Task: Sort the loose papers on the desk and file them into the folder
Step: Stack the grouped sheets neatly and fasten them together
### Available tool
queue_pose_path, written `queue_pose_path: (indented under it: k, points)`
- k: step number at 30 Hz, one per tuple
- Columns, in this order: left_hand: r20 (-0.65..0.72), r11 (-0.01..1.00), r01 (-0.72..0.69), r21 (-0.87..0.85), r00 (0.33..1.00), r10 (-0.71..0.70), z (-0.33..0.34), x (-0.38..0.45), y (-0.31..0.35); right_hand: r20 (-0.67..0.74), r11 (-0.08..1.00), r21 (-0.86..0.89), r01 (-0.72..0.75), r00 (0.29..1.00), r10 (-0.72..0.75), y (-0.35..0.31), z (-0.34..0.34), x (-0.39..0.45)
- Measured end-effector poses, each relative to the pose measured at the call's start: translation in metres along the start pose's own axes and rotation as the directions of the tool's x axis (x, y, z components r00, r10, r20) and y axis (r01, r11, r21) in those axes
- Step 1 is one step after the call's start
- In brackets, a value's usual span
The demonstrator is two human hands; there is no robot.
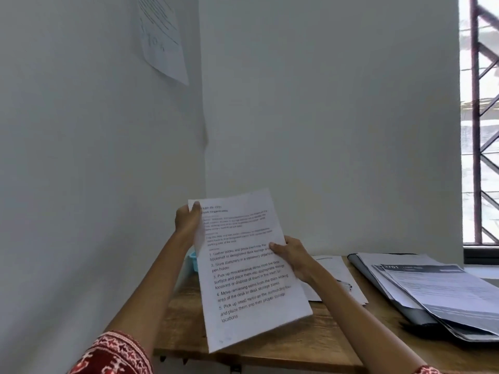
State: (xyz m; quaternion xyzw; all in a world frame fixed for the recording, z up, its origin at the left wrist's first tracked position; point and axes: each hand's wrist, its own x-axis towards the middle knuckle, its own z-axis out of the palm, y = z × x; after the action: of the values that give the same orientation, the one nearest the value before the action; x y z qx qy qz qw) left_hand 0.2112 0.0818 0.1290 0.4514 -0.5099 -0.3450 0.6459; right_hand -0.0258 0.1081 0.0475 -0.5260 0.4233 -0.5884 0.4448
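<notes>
A: status on hands?

B: both on the sheet (248, 268); left hand (186, 222) pinches its top left corner, thumb in front, fingers behind; right hand (292, 255) grips the right edge about midway, thumb on the printed face; sheet is raised off the desk (297, 338), tilted, text facing me; it may be more than one page, can't tell.

A: folder?

B: grey folder (391, 295) lies flat on the desk, well to the right of my right hand; a stack (442, 292) of printed papers sits on it, fanned a bit, top one with a dark header band.

A: other loose stuff?

B: more papers (337, 276) flat on the desk just beyond and under my right wrist, a pen (347, 285) lying on them; a small blue item (193, 261) just behind the sheet, below my left hand, mostly hidden.

A: surroundings?

B: white wall corner ahead; a note (162, 36) stuck on the wall up and left of my left hand; window (479, 117) with bars far right.
</notes>
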Motion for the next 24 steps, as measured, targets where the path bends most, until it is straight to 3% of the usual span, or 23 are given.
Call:
queue_pose_path:
  k: [2,4,6,8,12,14,20,24]
  points:
    - [0.038,0.969,0.139,0.204,0.988,-0.15,-0.006,-0.003,-0.04,-0.052,0.993,-0.086,-0.082,0.996,0.078,0.016,0.007,-0.006]
    - [0.136,0.888,0.221,0.403,0.945,-0.297,-0.011,-0.021,-0.078,-0.038,0.919,-0.305,-0.248,0.968,0.249,0.038,0.018,-0.017]
    - [0.169,0.718,0.17,0.675,0.911,-0.375,-0.014,-0.036,-0.116,-0.048,0.758,-0.542,-0.362,0.914,0.403,0.054,0.032,-0.026]
    - [0.147,0.557,0.074,0.827,0.928,-0.342,-0.02,-0.041,-0.136,-0.092,0.664,-0.672,-0.328,0.927,0.365,0.063,0.042,-0.025]
    - [0.157,0.494,-0.005,0.869,0.951,-0.265,-0.024,-0.039,-0.145,-0.086,0.548,-0.792,-0.27,0.937,0.338,0.068,0.052,-0.017]
    - [0.165,0.475,-0.038,0.879,0.959,-0.229,-0.026,-0.035,-0.144,-0.087,0.551,-0.785,-0.283,0.931,0.355,0.071,0.055,-0.015]
    - [0.21,0.508,-0.086,0.857,0.959,-0.192,-0.04,-0.009,-0.167,-0.117,0.489,-0.845,-0.215,0.968,0.224,0.083,0.064,-0.007]
    - [0.212,0.319,-0.108,0.942,0.926,-0.311,-0.035,-0.016,-0.166,-0.129,0.487,-0.856,-0.176,0.983,0.129,0.086,0.078,-0.001]
